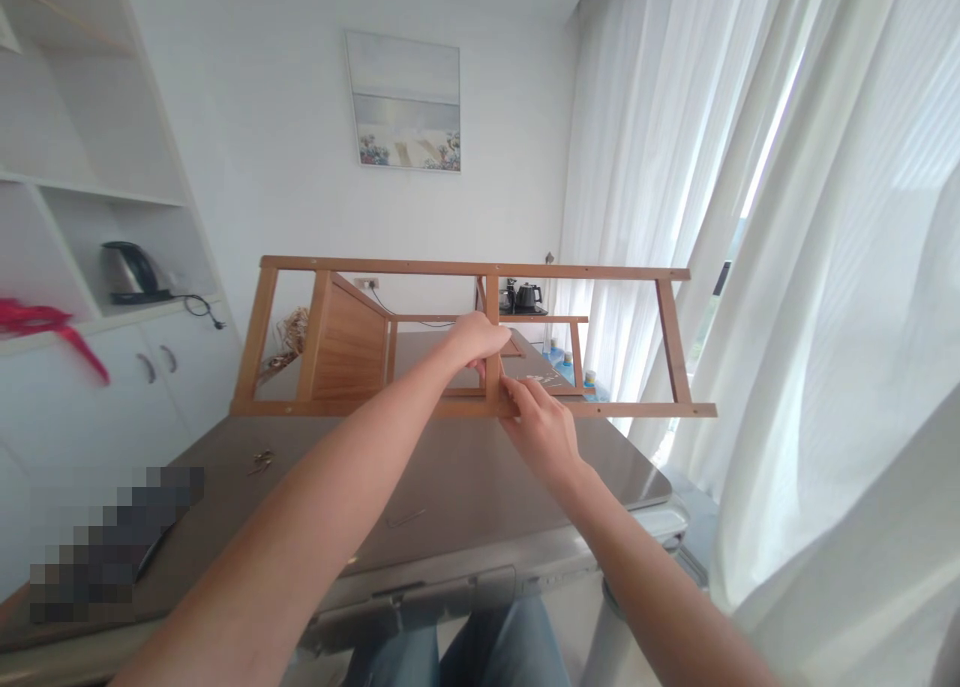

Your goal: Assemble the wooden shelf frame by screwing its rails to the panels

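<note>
Both my hands hold up a slatted bamboo or wooden shelf frame [472, 267], a long ladder-like piece with drilled holes along its rails. My left hand [476, 342] wraps over one of its middle uprights from above. My right hand [536, 429] grips the lower rail near that same upright, with fingers curled over the wood. Behind the frame stands a second wooden assembly with a solid slatted panel [349, 352], and my hands do not touch it. The frame hides part of that assembly.
Below my arms lies a grey-brown table top [465, 477] with a small metal item [262, 460] and a thin wire piece [406, 518]. A pixelated patch covers its left part. White curtains hang at right, and kettles stand on a shelf and a far counter.
</note>
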Motion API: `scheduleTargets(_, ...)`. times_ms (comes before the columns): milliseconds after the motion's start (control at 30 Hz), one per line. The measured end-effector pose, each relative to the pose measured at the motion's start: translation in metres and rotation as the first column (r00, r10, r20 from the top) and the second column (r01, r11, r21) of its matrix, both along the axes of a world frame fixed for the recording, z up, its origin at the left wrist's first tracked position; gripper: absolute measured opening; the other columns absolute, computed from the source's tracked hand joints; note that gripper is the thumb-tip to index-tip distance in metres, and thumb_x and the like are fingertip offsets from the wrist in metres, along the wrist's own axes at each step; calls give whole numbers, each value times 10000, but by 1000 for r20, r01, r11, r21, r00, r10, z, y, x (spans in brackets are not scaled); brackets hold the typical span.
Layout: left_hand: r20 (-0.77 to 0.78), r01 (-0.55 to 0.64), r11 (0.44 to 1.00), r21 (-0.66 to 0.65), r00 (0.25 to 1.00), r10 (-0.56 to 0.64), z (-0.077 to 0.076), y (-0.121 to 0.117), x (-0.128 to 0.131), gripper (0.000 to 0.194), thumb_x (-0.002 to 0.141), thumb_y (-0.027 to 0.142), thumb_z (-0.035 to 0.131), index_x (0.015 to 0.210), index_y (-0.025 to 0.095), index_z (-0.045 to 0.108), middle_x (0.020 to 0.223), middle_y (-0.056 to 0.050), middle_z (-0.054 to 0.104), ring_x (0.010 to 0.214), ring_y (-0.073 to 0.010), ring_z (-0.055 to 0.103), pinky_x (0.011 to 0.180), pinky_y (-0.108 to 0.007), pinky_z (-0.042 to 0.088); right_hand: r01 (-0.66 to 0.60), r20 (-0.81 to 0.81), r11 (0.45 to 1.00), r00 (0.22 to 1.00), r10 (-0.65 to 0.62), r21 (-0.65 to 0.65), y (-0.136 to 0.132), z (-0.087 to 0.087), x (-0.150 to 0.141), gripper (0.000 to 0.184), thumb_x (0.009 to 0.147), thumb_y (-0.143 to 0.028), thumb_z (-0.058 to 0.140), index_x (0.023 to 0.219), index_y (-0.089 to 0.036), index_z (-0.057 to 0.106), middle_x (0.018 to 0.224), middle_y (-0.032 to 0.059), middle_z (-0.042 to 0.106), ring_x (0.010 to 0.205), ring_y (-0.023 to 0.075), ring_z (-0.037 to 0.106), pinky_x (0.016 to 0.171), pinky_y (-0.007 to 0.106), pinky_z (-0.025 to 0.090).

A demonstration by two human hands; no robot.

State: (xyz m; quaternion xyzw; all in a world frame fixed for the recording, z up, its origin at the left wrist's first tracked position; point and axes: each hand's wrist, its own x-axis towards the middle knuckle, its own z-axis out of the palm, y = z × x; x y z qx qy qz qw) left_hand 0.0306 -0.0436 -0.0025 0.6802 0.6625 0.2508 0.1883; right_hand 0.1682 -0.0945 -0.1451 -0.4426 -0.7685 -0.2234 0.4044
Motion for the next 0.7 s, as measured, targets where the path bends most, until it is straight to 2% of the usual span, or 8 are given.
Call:
scheduleTargets(200,89,61,997,37,994,-65,1,1,0,312,776,408,613,834,119,714,684,-152,758,559,-284,713,509,-324,489,-11,6,999,1000,11,-39,3,13,4,349,855,-81,595,1157,-224,695,948,50,712,791,179,673,610,241,441)
scheduleTargets(300,119,97,989,114,987,-111,-3,-13,-10,447,861,563,547,873,145,705,748,-118,765,596,-261,720,554,-324,520,-15,22,997,1000,17,-70,4,24,6,278,842,-82,611,1063,-219,709,903,43,691,768,178,666,591,237,430)
scheduleTargets(367,102,144,968,205,981,-167,-12,-30,-23,519,897,639,500,970,166,701,791,-88,764,680,-255,740,612,-319,542,-20,27,996,999,23,-89,4,31,8,267,828,-67,614,1027,-219,707,889,38,684,779,181,667,606,236,440)
scheduleTargets(433,-14,236,892,386,968,-250,-27,-49,-40,467,928,568,518,1210,217,643,887,-47,775,836,-253,753,710,-323,560,-28,26,994,999,31,-108,4,37,8,268,811,-49,620,1001,-219,703,886,35,684,797,184,671,633,237,455)
scheduleTargets(500,-197,299,801,519,953,-229,-47,-66,-56,636,902,449,617,1482,260,437,1078,-47,768,981,-272,734,802,-361,567,-38,21,991,999,41,-129,5,42,8,249,809,-47,627,973,-218,701,888,33,687,813,185,675,654,238,463)
scheduleTargets(533,-284,318,756,572,941,-181,-58,-72,-62,741,869,388,670,1533,265,363,1153,-59,751,996,-285,728,815,-384,566,-40,18,989,999,43,-139,5,45,7,240,811,-50,627,967,-217,701,894,33,689,815,184,675,660,239,464)
scheduleTargets(600,-404,370,634,678,909,-99,-82,-81,-69,744,881,264,675,1543,241,338,1202,-89,728,1040,-291,706,886,-418,553,-35,12,987,999,38,-156,6,49,4,237,821,-62,620,980,-216,702,920,38,695,807,184,671,662,246,458)
scheduleTargets(700,-351,297,401,866,934,67,-123,-86,-64,420,923,175,629,1332,196,534,1168,-134,701,1091,-300,663,938,-445,523,-9,6,984,1000,10,-177,8,55,-3,256,822,-79,605,1015,-215,705,968,50,701,800,192,664,658,263,438)
